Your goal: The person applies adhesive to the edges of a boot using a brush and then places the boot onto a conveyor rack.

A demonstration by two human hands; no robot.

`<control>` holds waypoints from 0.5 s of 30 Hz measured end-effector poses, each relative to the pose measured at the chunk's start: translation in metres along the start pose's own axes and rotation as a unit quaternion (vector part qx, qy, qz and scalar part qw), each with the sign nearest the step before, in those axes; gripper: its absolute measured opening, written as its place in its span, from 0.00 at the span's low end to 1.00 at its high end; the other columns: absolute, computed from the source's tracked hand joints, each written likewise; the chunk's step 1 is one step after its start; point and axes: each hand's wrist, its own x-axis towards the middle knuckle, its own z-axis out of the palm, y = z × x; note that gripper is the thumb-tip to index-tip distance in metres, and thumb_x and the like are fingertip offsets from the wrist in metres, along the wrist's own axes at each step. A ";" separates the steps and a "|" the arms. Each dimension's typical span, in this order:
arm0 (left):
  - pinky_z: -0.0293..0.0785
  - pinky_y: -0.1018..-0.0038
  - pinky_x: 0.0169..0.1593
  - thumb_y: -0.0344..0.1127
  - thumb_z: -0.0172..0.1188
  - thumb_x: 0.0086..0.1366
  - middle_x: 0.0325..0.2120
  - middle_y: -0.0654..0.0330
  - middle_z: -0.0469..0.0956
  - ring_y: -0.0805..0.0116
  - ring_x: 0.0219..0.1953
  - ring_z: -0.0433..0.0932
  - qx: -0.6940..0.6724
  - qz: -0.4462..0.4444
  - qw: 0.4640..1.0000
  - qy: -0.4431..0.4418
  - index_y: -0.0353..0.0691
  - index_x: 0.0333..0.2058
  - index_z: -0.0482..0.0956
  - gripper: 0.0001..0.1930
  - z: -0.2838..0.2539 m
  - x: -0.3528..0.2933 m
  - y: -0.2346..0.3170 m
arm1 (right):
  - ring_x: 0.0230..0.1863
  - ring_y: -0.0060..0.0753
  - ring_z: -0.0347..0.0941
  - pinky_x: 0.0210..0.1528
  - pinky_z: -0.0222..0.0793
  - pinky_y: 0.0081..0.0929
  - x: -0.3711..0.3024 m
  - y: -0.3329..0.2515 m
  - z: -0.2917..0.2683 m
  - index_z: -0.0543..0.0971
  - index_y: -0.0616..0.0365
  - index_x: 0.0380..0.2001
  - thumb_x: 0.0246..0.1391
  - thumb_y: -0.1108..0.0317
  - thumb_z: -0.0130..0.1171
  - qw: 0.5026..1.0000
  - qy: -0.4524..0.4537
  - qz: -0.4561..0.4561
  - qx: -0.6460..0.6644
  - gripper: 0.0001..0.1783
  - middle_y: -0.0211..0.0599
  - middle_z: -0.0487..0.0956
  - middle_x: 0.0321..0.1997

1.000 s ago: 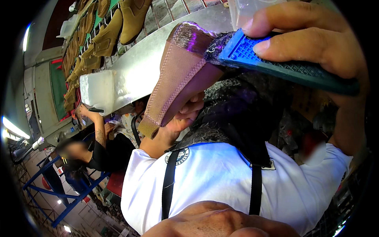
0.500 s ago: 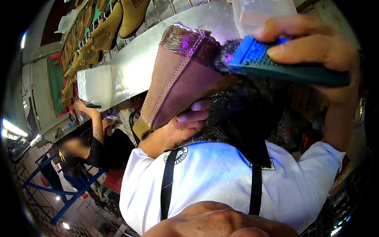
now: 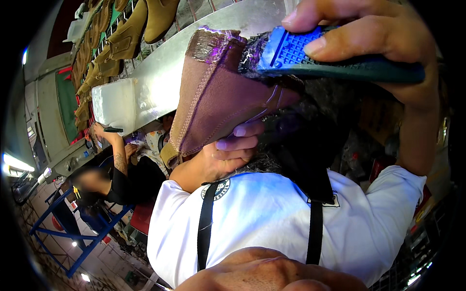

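Observation:
My left hand (image 3: 235,150) is closed around the lower side of a brown leather boot (image 3: 213,97), its fingers curled under it. The boot is tilted, with stitched seams along its side. A wet-looking, streaked patch with whitish edges covers its top end. In my right hand (image 3: 374,41) is a brush (image 3: 291,56) with a blue block and a dark green handle, gripped between thumb and fingers. Its dark bristles touch the boot near the streaked end. The boot's far side is hidden.
A shiny metal bench (image 3: 160,82) runs behind the boot, with a translucent plastic tub (image 3: 114,104) on it. Several tan boots (image 3: 128,34) stand on a rack at the upper left. A co-worker in a dark top (image 3: 138,179) is at the left.
My right hand and the brush have moved left and slightly up along the boot. The boot has shifted a little left and turned, showing more of its right part.

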 end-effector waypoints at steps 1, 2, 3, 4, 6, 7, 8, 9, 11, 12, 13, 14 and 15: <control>0.71 0.81 0.14 0.38 0.44 0.79 0.32 0.52 0.69 0.70 0.20 0.73 0.003 -0.005 1.000 -0.002 0.28 0.60 0.61 0.20 -0.001 0.001 0.001 | 0.44 0.49 0.85 0.52 0.79 0.29 -0.001 0.002 0.001 0.88 0.64 0.38 0.55 0.76 0.69 1.000 0.007 0.002 0.015 0.07 0.59 0.84 0.47; 0.71 0.81 0.14 0.38 0.44 0.79 0.32 0.52 0.69 0.70 0.20 0.73 0.008 -0.013 1.000 -0.005 0.29 0.60 0.61 0.20 -0.001 0.002 0.002 | 0.43 0.48 0.85 0.52 0.79 0.28 -0.004 0.004 0.003 0.89 0.64 0.37 0.55 0.77 0.69 0.999 0.021 0.006 0.040 0.07 0.59 0.84 0.46; 0.71 0.81 0.14 0.38 0.44 0.79 0.31 0.52 0.69 0.70 0.20 0.73 0.012 -0.020 1.000 -0.008 0.29 0.60 0.61 0.20 -0.001 0.003 0.002 | 0.43 0.48 0.85 0.52 0.79 0.28 -0.009 0.010 0.005 0.89 0.64 0.37 0.55 0.77 0.69 0.996 0.037 0.004 0.083 0.07 0.59 0.84 0.46; 0.71 0.81 0.13 0.38 0.44 0.79 0.31 0.52 0.68 0.71 0.19 0.73 0.010 -0.030 0.999 -0.016 0.29 0.60 0.61 0.20 -0.001 0.005 0.003 | 0.43 0.48 0.85 0.52 0.79 0.28 -0.014 0.017 0.004 0.89 0.64 0.37 0.55 0.76 0.69 0.991 0.052 0.001 0.127 0.07 0.59 0.84 0.46; 0.71 0.81 0.13 0.39 0.44 0.79 0.31 0.52 0.68 0.71 0.19 0.72 0.006 -0.049 0.998 -0.030 0.29 0.61 0.61 0.20 -0.002 0.008 0.004 | 0.44 0.48 0.85 0.52 0.79 0.29 -0.020 0.024 0.006 0.89 0.63 0.37 0.55 0.76 0.69 0.991 0.053 -0.020 0.120 0.07 0.59 0.84 0.46; 0.71 0.81 0.13 0.39 0.44 0.79 0.31 0.52 0.68 0.71 0.19 0.72 0.004 -0.050 0.998 -0.029 0.30 0.61 0.61 0.20 -0.003 0.009 0.004 | 0.44 0.48 0.85 0.52 0.79 0.29 -0.023 0.029 0.008 0.89 0.63 0.37 0.55 0.76 0.69 0.990 0.061 -0.034 0.123 0.07 0.59 0.84 0.46; 0.71 0.81 0.12 0.39 0.44 0.79 0.31 0.52 0.68 0.71 0.19 0.72 0.002 -0.054 0.998 -0.026 0.30 0.61 0.61 0.21 -0.003 0.011 0.004 | 0.44 0.48 0.85 0.52 0.79 0.29 -0.029 0.036 0.016 0.89 0.63 0.37 0.55 0.76 0.69 0.985 0.087 -0.053 0.137 0.06 0.59 0.84 0.46; 0.71 0.81 0.12 0.39 0.44 0.79 0.31 0.52 0.67 0.71 0.19 0.72 0.005 -0.047 0.999 -0.025 0.30 0.62 0.61 0.21 -0.004 0.009 0.003 | 0.44 0.48 0.85 0.52 0.79 0.29 -0.031 0.045 0.020 0.89 0.63 0.37 0.55 0.76 0.69 0.982 0.091 -0.076 0.145 0.06 0.59 0.84 0.46; 0.71 0.81 0.12 0.39 0.43 0.79 0.31 0.52 0.68 0.71 0.19 0.72 0.005 -0.043 0.999 -0.030 0.31 0.63 0.60 0.22 -0.007 0.008 0.003 | 0.44 0.48 0.85 0.53 0.79 0.29 -0.034 0.061 0.024 0.89 0.62 0.37 0.56 0.76 0.69 0.979 0.083 -0.110 0.148 0.06 0.59 0.84 0.47; 0.71 0.81 0.12 0.39 0.43 0.79 0.31 0.52 0.68 0.71 0.19 0.72 0.004 -0.044 0.998 -0.033 0.31 0.63 0.60 0.22 -0.008 0.008 0.003 | 0.46 0.49 0.85 0.53 0.79 0.31 -0.034 0.060 0.021 0.88 0.62 0.38 0.57 0.75 0.67 0.985 0.056 -0.106 0.127 0.06 0.59 0.83 0.48; 0.71 0.81 0.12 0.39 0.43 0.79 0.31 0.52 0.68 0.71 0.18 0.72 0.003 -0.045 0.998 -0.034 0.31 0.64 0.60 0.22 -0.009 0.007 0.003 | 0.47 0.50 0.84 0.54 0.79 0.33 -0.035 0.059 0.019 0.87 0.62 0.39 0.58 0.75 0.66 0.989 0.028 -0.103 0.107 0.06 0.59 0.83 0.50; 0.71 0.81 0.12 0.39 0.43 0.79 0.31 0.52 0.68 0.71 0.18 0.72 0.001 -0.051 0.998 -0.035 0.31 0.64 0.60 0.22 -0.009 0.008 0.004 | 0.50 0.52 0.83 0.55 0.80 0.37 -0.034 0.046 0.009 0.86 0.62 0.40 0.60 0.74 0.64 0.994 -0.012 -0.082 0.069 0.07 0.59 0.81 0.52; 0.71 0.81 0.12 0.39 0.43 0.79 0.31 0.52 0.68 0.71 0.18 0.72 0.000 -0.056 0.998 -0.036 0.31 0.64 0.60 0.22 -0.009 0.009 0.004 | 0.52 0.54 0.82 0.55 0.81 0.41 -0.034 0.039 0.004 0.84 0.63 0.42 0.62 0.73 0.62 0.996 -0.053 -0.060 0.031 0.08 0.58 0.80 0.55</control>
